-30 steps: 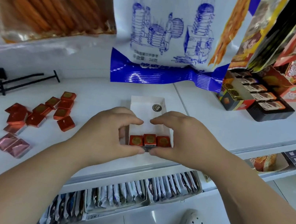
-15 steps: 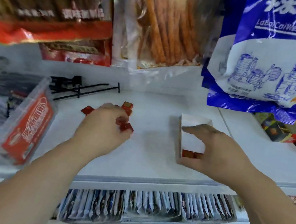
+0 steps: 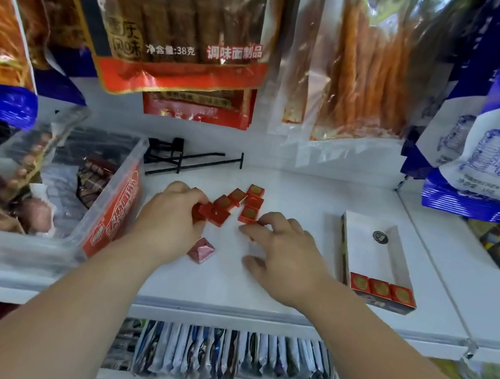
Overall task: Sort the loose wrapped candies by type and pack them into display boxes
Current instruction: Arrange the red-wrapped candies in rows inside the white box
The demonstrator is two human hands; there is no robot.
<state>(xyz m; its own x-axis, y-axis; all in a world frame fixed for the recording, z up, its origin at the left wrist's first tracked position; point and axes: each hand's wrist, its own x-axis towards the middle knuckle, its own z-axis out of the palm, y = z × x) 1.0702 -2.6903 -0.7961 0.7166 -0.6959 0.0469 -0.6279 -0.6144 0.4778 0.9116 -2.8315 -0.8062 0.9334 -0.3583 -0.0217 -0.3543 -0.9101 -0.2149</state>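
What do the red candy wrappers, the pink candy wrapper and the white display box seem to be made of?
Red candy wrappers: probably foil or metallised film, glossy with sharp folds. Pink candy wrapper: likewise foil-like, its creased facets shine. White display box: apparently matte cardboard, with thin flat folded walls.

White shop shelf in bright even light, snack bags hanging above, clear plastic bin at left, black metal hook lying at the back, upright sachets in a row below.
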